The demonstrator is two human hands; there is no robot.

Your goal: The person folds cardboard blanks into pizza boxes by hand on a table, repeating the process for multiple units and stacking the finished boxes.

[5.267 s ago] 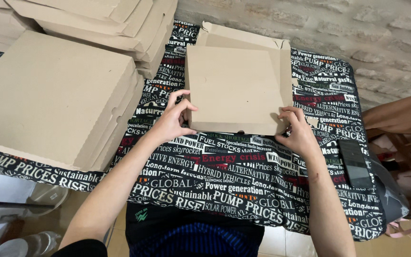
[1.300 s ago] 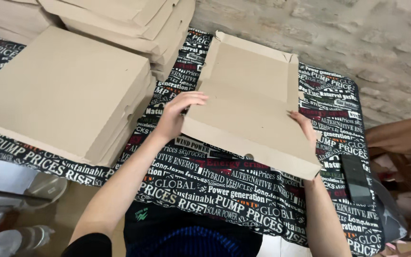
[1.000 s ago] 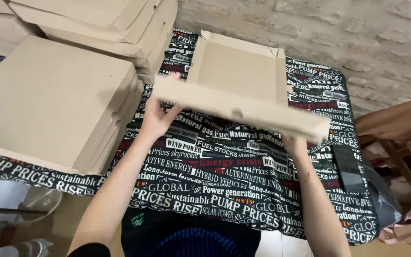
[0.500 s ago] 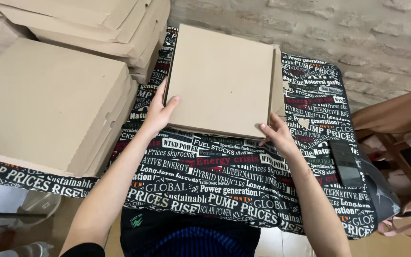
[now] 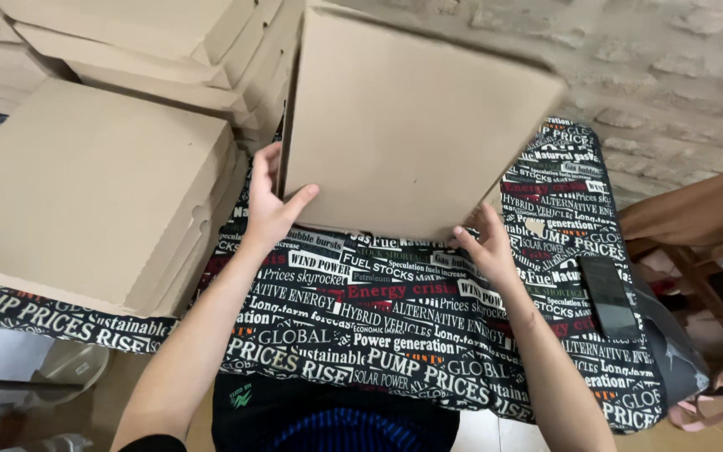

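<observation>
A flat closed cardboard box (image 5: pixel 412 125) is lifted off the table and tilted toward me, its near edge low. My left hand (image 5: pixel 271 201) grips its near left corner, thumb on the top face. My right hand (image 5: pixel 487 247) holds the near right edge from below. Under the box lies a table covered by a black cloth with white and red lettering (image 5: pixel 378 335).
A stack of closed flat cardboard boxes (image 5: pixel 94 184) stands on the table at the left. More boxes (image 5: pixel 152 42) are piled behind it. A dark phone (image 5: pixel 607 295) lies on the cloth at the right. Brown fabric (image 5: pixel 696 209) hangs at the right edge. A brick wall is behind.
The box's lid was folded down and shut. Both hands have since raised the closed box off the cloth and tipped it up, moving it toward the back.
</observation>
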